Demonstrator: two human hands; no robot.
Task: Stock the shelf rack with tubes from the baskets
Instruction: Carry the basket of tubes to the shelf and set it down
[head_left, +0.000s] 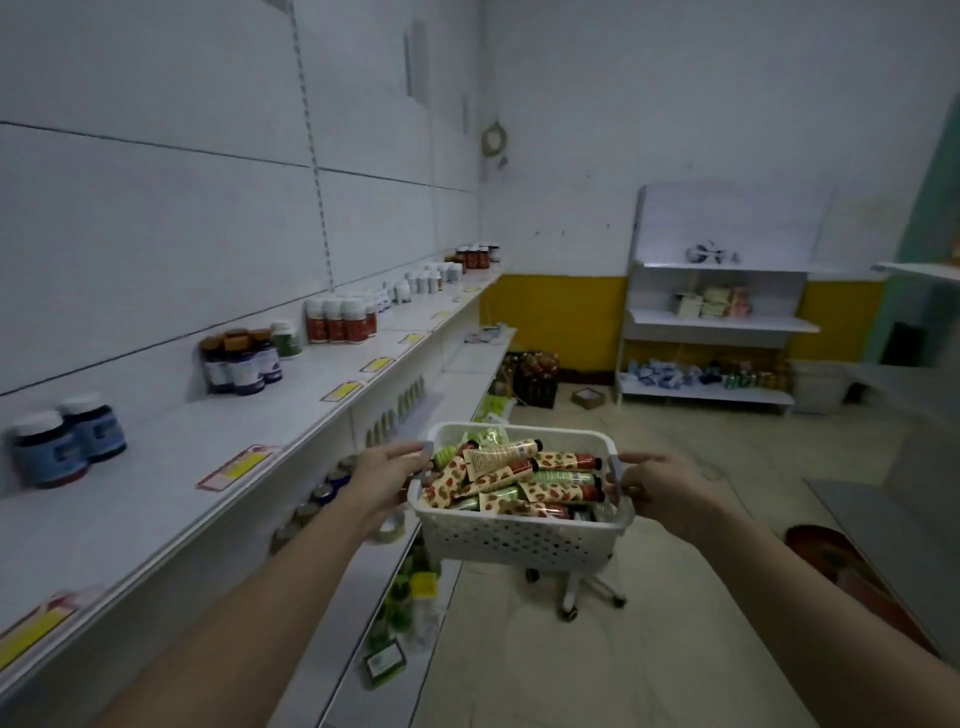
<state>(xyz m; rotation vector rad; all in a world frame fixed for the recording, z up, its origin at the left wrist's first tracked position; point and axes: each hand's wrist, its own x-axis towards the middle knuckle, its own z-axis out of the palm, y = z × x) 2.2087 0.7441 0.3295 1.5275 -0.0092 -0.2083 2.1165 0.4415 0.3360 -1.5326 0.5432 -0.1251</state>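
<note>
I carry a white perforated basket (519, 538) in the air in front of me, level with the middle shelf. It is heaped with several tubes (524, 475), cream with a red strawberry print and some green. My left hand (387, 475) grips the basket's left handle and my right hand (657, 486) grips its right handle. The long white shelf rack (218, 467) runs along the wall on my left. A row of green tubes (395, 413) stands on a lower shelf beyond the basket.
Supplement bottles (241, 361) and blue jars (67, 439) stand on the top shelf. Lower shelves hold jars and green bottles (410, 603). A swivel chair base (582, 590) sits on the floor under the basket. A second white rack (717, 325) stands at the far wall, and a dark crate (535, 379) sits in the corner.
</note>
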